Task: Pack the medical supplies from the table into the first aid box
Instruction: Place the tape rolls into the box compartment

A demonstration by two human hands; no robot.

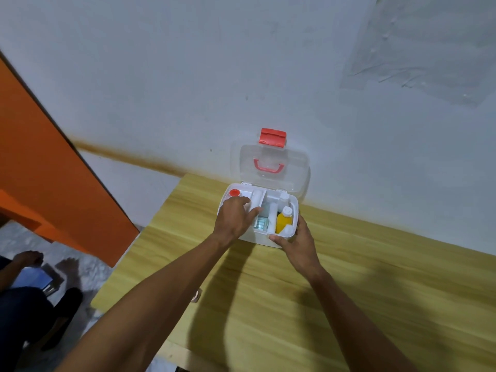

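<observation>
The open first aid box point(259, 238) sits on the tabletop point(349, 291) by the wall. The left grip point(236, 217) reaches into its left compartment, fingers curled, contents unclear. The right grip point(298, 241) clasps the box's front right corner beside the yellow bottle point(283, 222).

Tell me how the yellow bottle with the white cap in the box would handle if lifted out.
The yellow bottle looks like rigid plastic, so probably stiff and light. Its round, smooth body may be slippery and could roll if laid on the table. It stands wedged in the first aid box, so probably won't tip there.
</observation>
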